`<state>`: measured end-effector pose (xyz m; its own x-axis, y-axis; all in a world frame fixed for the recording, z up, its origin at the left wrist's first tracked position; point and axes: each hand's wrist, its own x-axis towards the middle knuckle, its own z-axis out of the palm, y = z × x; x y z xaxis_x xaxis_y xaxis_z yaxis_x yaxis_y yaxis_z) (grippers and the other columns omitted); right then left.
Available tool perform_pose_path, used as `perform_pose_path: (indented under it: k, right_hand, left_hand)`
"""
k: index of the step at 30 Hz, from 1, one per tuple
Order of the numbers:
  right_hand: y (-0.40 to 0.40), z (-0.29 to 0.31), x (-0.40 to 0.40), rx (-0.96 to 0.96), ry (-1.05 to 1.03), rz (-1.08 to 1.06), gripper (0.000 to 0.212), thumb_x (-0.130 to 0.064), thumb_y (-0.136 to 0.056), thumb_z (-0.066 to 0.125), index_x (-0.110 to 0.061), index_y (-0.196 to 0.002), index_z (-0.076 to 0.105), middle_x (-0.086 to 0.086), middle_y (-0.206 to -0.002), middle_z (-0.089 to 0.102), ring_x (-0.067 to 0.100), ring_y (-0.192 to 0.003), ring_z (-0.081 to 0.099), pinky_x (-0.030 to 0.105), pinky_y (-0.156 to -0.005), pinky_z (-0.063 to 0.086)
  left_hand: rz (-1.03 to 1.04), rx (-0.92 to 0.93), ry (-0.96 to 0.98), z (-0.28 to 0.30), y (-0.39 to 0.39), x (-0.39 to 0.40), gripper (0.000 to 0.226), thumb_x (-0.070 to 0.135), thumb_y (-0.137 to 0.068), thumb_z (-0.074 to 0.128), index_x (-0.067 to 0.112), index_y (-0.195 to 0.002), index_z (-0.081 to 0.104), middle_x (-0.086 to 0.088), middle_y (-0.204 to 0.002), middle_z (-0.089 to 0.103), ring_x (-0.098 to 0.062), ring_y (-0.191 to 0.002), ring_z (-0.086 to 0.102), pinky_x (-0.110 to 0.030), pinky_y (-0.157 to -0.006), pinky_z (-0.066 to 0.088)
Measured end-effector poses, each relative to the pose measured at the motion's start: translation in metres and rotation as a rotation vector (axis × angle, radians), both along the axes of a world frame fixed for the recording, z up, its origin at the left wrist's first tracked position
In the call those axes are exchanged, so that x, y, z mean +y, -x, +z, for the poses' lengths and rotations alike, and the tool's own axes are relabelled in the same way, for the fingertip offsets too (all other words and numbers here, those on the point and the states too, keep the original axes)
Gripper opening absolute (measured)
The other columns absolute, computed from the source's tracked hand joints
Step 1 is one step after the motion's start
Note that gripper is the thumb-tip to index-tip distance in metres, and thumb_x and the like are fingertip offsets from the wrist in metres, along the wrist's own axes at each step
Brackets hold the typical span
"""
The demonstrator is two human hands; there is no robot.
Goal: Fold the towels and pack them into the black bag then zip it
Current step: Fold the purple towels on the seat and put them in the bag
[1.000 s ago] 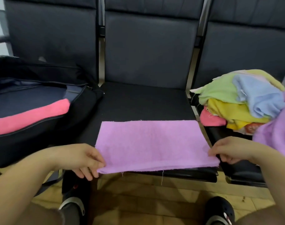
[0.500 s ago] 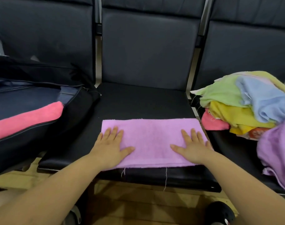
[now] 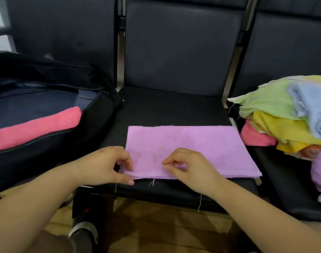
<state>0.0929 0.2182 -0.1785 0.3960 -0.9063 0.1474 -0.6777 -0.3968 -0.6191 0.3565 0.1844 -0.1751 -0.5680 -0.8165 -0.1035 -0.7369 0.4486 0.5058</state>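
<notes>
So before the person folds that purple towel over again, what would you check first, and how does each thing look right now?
1. Purple towel lies flat on the middle seat: ok.
2. Left hand pinches the towel's near left corner: ok.
3. Right hand has a grip on the near edge: cannot tell; its curled fingers rest on the cloth, the pinch is unclear.
4. Near edges lined up: ok, though loose threads hang off.
5. Black bag is open, with a pink towel inside and space left: ok.
6. Towel pile on the right seat stays off the purple towel: ok.
</notes>
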Motion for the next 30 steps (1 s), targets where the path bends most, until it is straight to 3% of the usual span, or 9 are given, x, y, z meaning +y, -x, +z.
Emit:
perform_pose_path:
  k: [4, 7, 10, 13, 15, 21, 24, 26, 30]
  right_hand:
    - [-0.028, -0.006, 0.004, 0.187, -0.074, 0.088, 0.037, -0.045, -0.086, 0.065, -0.031, -0.120, 0.062, -0.013, -0.115, 0.056, 0.004, -0.105, 0.050, 0.023, -0.093, 0.044]
    - [-0.038, -0.005, 0.003, 0.306, -0.081, 0.098, 0.050, -0.056, -0.082, 0.063, -0.035, -0.126, 0.053, -0.012, -0.118, 0.050, 0.008, -0.108, 0.045, 0.026, -0.093, 0.042]
    - [-0.049, -0.002, 0.001, 0.358, -0.060, 0.077, 0.047, -0.060, -0.080, 0.062, -0.034, -0.119, 0.053, -0.009, -0.114, 0.051, 0.011, -0.104, 0.047, 0.029, -0.089, 0.043]
    - [-0.058, 0.003, 0.001, 0.416, -0.011, 0.062, 0.046, -0.065, -0.080, 0.058, -0.029, -0.108, 0.055, -0.007, -0.102, 0.054, 0.012, -0.092, 0.049, 0.029, -0.082, 0.045]
    - [-0.066, 0.007, 0.005, 0.432, 0.018, 0.052, 0.042, -0.065, -0.081, 0.056, -0.025, -0.094, 0.053, -0.007, -0.089, 0.051, 0.011, -0.082, 0.048, 0.027, -0.075, 0.045]
    - [-0.082, 0.018, 0.015, 0.072, -0.094, 0.010, 0.020, -0.040, -0.091, 0.059, -0.035, -0.077, 0.046, -0.012, -0.072, 0.056, 0.004, -0.066, 0.052, 0.016, -0.060, 0.036]
    - [-0.071, 0.035, 0.017, -0.221, -0.203, 0.054, 0.015, -0.025, -0.092, 0.061, -0.040, -0.094, 0.061, -0.022, -0.095, 0.069, -0.006, -0.093, 0.062, 0.010, -0.079, 0.045]
    - [-0.058, 0.048, 0.018, -0.271, -0.241, 0.037, 0.013, -0.023, -0.093, 0.059, -0.035, -0.097, 0.064, -0.025, -0.094, 0.069, -0.006, -0.093, 0.062, 0.011, -0.078, 0.047]
    - [-0.021, 0.066, 0.014, -0.191, -0.387, -0.076, 0.017, -0.031, -0.092, 0.056, -0.018, -0.101, 0.063, 0.004, -0.091, 0.070, 0.018, -0.085, 0.067, 0.027, -0.070, 0.055]
  left_hand:
    - [0.025, 0.054, 0.066, -0.023, -0.014, 0.012, 0.042, 0.056, -0.060, 0.077, 0.046, -0.092, 0.051, 0.020, -0.102, 0.047, 0.007, -0.102, 0.044, -0.014, -0.091, 0.038]
    - [0.087, 0.163, 0.079, -0.031, -0.017, 0.017, 0.036, 0.062, -0.060, 0.067, 0.046, -0.090, 0.054, 0.018, -0.100, 0.050, 0.001, -0.100, 0.048, -0.021, -0.095, 0.040]
    - [0.091, 0.130, 0.155, -0.033, -0.016, 0.020, 0.025, 0.055, -0.075, 0.065, 0.036, -0.092, 0.063, 0.016, -0.096, 0.051, -0.005, -0.096, 0.051, -0.028, -0.092, 0.042]
    - [0.072, 0.070, 0.308, -0.025, -0.012, 0.017, 0.052, 0.066, -0.077, 0.038, 0.024, -0.088, 0.067, 0.014, -0.095, 0.052, -0.009, -0.090, 0.050, -0.029, -0.088, 0.041]
    - [0.075, 0.105, 0.257, -0.015, -0.010, 0.018, 0.047, 0.068, -0.074, 0.034, 0.031, -0.083, 0.061, 0.018, -0.096, 0.050, -0.007, -0.094, 0.047, -0.024, -0.092, 0.037]
    - [0.075, 0.384, 0.056, 0.012, -0.019, 0.021, 0.029, 0.070, -0.065, 0.058, 0.045, -0.079, 0.063, 0.023, -0.106, 0.053, 0.001, -0.108, 0.048, -0.005, -0.093, 0.030]
    - [0.085, 0.177, -0.020, 0.018, -0.036, 0.014, 0.043, 0.066, -0.055, 0.070, 0.038, -0.087, 0.061, 0.020, -0.097, 0.056, 0.004, -0.098, 0.051, -0.012, -0.085, 0.039]
    - [0.104, -0.011, -0.050, 0.018, -0.040, 0.007, 0.038, 0.051, -0.065, 0.078, 0.026, -0.088, 0.061, 0.010, -0.088, 0.058, -0.003, -0.084, 0.055, -0.022, -0.076, 0.045]
    - [0.185, 0.066, -0.136, 0.032, -0.038, -0.007, 0.021, 0.033, -0.075, 0.079, 0.017, -0.076, 0.066, 0.004, -0.069, 0.059, -0.005, -0.064, 0.050, -0.024, -0.067, 0.041]
